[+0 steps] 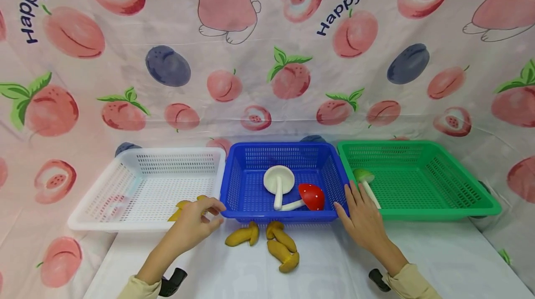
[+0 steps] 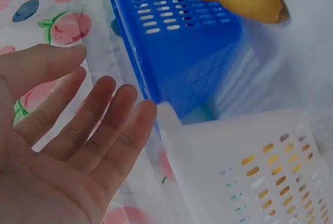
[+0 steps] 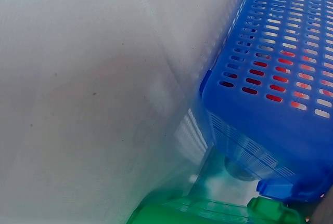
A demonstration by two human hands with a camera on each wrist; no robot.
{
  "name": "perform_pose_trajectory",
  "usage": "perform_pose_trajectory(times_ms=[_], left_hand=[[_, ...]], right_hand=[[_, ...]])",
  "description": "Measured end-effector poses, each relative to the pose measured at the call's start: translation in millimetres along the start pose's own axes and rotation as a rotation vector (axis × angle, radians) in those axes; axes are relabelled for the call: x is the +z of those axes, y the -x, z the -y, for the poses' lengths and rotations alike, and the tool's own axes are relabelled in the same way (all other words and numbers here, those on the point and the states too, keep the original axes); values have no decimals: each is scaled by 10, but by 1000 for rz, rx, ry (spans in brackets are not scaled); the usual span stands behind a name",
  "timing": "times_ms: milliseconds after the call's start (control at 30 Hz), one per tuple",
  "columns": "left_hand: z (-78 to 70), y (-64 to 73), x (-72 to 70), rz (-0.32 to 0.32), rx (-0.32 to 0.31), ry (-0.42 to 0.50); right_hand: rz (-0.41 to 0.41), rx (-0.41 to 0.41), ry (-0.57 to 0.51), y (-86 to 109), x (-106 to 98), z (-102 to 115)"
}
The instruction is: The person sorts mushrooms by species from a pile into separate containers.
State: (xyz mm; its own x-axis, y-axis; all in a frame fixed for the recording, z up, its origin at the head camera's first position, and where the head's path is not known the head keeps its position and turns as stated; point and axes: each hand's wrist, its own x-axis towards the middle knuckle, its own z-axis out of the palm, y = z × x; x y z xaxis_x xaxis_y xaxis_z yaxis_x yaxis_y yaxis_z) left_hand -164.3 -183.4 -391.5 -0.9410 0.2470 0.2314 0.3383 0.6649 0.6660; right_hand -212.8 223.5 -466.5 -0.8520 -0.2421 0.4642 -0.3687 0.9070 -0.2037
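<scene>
My left hand [image 1: 194, 222] hovers over the front right corner of the white basket [image 1: 83, 217], fingers loosely bent, holding nothing. Behind it, yellow pieces [image 1: 177, 211] lie in that basket, partly hidden. In the left wrist view the left palm [image 2: 67, 177] and spread fingers are bare. My right hand [image 1: 363, 217] lies at the front corner where the blue basket [image 1: 276, 219] meets the green basket [image 1: 439, 217], its fingers extended. Under its fingertips a green-capped toy mushroom [image 1: 363, 176] leans in the green basket. The blue basket holds a white toy mushroom [image 1: 278, 180] and a red dotted one [image 1: 312, 197].
In front of the blue basket, on the white tablecloth [image 1: 330, 266], lie three mustard-yellow mushroom-shaped toys, one on the left [image 1: 243, 235] and two close together [image 1: 284, 256]. A fruit-print cloth [image 1: 259, 71] hangs behind the three baskets.
</scene>
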Motion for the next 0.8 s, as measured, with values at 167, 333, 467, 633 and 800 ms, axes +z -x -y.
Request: perform_pose_trajectory(times_ms=[167,333,467,633,800], left_hand=[[4,38,74,46,4,25],[42,69,160,92,-6,40],[85,104,249,130,-27,20],[129,129,371,159,-28,-20],[168,149,494,148,2,-59]], right_hand=[[-2,-3,-2,-2,4,0],[11,1,2,0,-3,-1],[15,5,0,4,-10,-2],[8,5,1,4,-10,1],[8,5,8,6,-1,4]])
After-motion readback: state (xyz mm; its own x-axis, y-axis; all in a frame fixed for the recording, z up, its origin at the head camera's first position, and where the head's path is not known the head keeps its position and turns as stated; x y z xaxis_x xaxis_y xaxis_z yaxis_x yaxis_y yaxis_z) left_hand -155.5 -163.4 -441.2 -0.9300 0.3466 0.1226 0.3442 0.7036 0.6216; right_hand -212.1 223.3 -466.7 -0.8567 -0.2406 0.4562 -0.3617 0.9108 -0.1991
